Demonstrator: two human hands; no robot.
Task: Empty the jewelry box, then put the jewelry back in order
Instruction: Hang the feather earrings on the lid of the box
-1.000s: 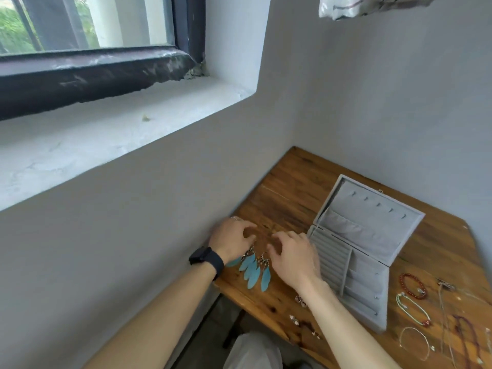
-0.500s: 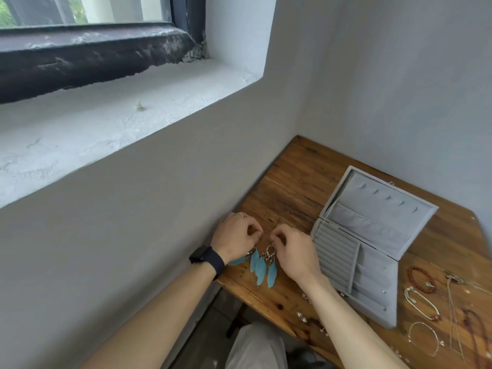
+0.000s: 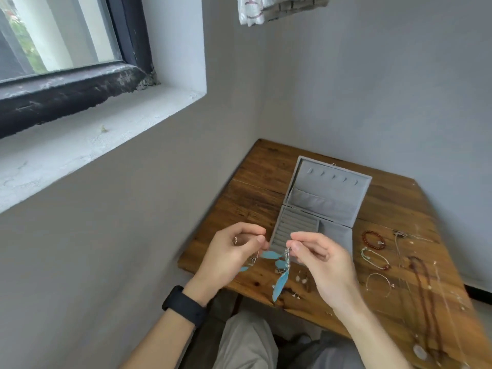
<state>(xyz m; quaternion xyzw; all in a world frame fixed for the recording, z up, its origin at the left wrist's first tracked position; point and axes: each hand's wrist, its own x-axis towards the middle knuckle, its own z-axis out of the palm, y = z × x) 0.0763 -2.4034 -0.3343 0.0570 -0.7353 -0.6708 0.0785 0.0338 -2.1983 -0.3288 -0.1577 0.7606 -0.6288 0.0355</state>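
Blue feather earrings (image 3: pixel 281 285) are held up over the near-left part of the wood table (image 3: pixel 255 182), just near of the grey jewelry box (image 3: pixel 327 193). L hand (image 3: pixel 229 254): fingers + thumb curled, pinching one earring at its metal end, feathers poking out below the palm and toward the right. R hand (image 3: pixel 323 265): thumb + index pinch the chain of the other earring, long feather hanging down. Fingertips of both hands are close together; can't tell if the two earrings are tangled. Box is open, lid tilted back toward the far wall, ring rolls in its left section. Right of box on the table: red bead bracelet (image 3: pixel 372 239), green cord bracelet (image 3: pixel 375 258) nearer, thin bracelet (image 3: pixel 379 280) nearer again, long necklaces (image 3: pixel 423 288) further right. Small earrings (image 3: pixel 300 278) lie on the table below the R hand. Black watch (image 3: pixel 185 306) on L wrist.
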